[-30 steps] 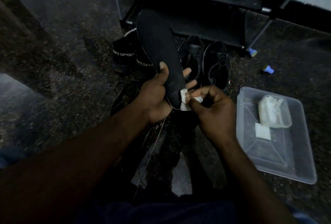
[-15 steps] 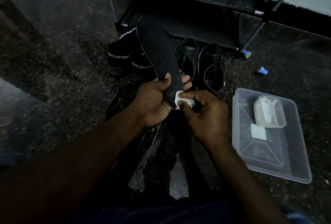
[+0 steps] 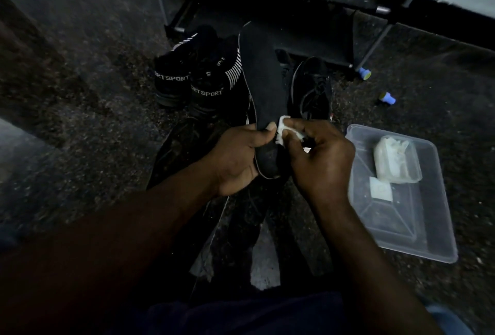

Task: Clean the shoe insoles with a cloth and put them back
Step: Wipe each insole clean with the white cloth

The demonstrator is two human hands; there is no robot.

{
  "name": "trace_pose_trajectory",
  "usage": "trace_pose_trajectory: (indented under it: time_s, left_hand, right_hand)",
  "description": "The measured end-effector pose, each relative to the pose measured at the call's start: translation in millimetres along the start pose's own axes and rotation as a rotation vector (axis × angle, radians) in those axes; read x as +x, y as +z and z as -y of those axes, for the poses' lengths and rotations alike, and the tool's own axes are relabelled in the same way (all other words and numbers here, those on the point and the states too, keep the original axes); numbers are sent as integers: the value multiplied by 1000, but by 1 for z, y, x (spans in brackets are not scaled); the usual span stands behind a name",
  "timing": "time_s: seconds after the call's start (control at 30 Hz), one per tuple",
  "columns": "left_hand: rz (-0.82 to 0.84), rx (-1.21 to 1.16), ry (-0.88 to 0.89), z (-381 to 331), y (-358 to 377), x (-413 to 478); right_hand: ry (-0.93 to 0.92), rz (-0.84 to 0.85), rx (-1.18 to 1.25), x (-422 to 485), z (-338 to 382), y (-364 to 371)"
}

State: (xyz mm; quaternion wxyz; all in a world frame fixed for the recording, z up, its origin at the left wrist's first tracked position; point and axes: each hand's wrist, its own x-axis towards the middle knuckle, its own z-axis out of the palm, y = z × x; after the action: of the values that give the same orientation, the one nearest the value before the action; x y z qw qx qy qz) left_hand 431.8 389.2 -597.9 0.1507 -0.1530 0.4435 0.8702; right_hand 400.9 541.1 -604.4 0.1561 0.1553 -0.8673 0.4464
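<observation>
Insole (image 3: pixel 263 77) held up at centre, toe pointing far, its near heel end gripped by the left hand (image 3: pixel 238 157). The right hand (image 3: pixel 318 157) pinches a white cloth (image 3: pixel 282 131) against its edge. That looks like the wiping step, and next comes a stroke toward the toe. At right, a clear tub (image 3: pixel 401 241) holds a small box (image 3: pixel 396 160) of something white and a white square (image 3: pixel 380 188).

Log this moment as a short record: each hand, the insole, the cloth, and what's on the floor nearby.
left hand: grips the insole near its lower end, thumb on top
right hand: pinches the cloth against the insole's right edge
insole: black, held up off the floor
cloth: small, white, crumpled
shoes: black, on the floor behind the insole, one pair marked SPORT
tray: clear plastic, on the floor at right, holding a small tub and a white square
stage: wiping; insole not yet back in a shoe
</observation>
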Motion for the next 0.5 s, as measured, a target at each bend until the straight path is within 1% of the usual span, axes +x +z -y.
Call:
trace_pose_trajectory:
  time_s: [0.2, 0.33, 0.5]
  left_hand:
    - [-30, -184, -3, -14, -5, 6]
    - [-27, -180, 1, -16, -10, 9]
    - [-21, -192, -3, -11, -13, 10]
  right_hand:
    - [59, 159, -7, -4, -1, 4]
    - [117, 243, 28, -7, 3, 4]
    - [175, 277, 196, -13, 11, 10]
